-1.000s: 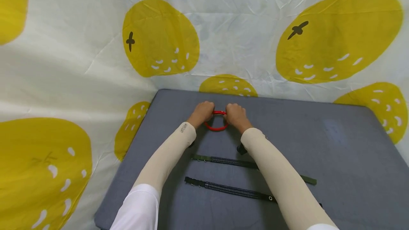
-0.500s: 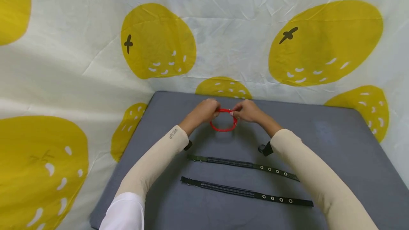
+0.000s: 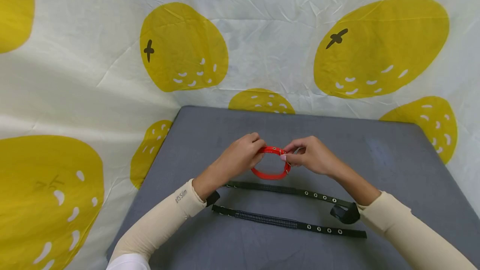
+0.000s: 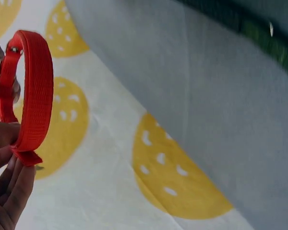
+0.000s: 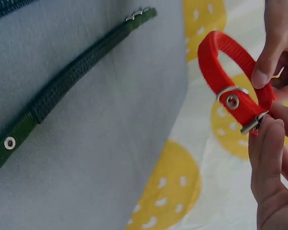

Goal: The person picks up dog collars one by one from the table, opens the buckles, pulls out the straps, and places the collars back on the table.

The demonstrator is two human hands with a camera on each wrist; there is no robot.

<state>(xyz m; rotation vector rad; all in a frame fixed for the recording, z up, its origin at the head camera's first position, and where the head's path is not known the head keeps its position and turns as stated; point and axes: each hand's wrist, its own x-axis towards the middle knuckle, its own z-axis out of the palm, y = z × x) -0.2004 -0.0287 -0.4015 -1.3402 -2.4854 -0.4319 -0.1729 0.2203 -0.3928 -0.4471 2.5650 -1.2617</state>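
Sleeves, two: the left cream sleeve (image 3: 157, 224) and the right cream sleeve (image 3: 416, 232) stand nearest, one to each side of the red collar (image 3: 270, 176). Black wrist attachments, two: one at each cuff, nearer than the red collar. Straps, two: the black strap (image 3: 266, 218) lies in front of the red collar, four metal eyelets visible; the green strap (image 3: 277, 188), with a dark padded middle, lies between the black strap and the red collar, four eyelets visible there also.

Red collar, one: bent into a loop and held up between two hands, apart from both straps. Its metal buckle (image 5: 253, 123), one, sits at the right fingertips; one eyelet (image 5: 233, 101) shows just beside it. The left hand (image 3: 241, 157), at the collar's left side, pinches the band between thumb and fingers; in the left wrist view a short red end protrudes past those fingers. The right hand (image 3: 311, 155), at the collar's right side, pinches the band at the buckle; its thumb and fingertips are drawn together there.

Grey padded surface (image 3: 356, 145), one: extends beneath and beyond the red collar. Behind the collar, farthest, hangs white cloth (image 3: 270, 53) printed with large yellow shapes.
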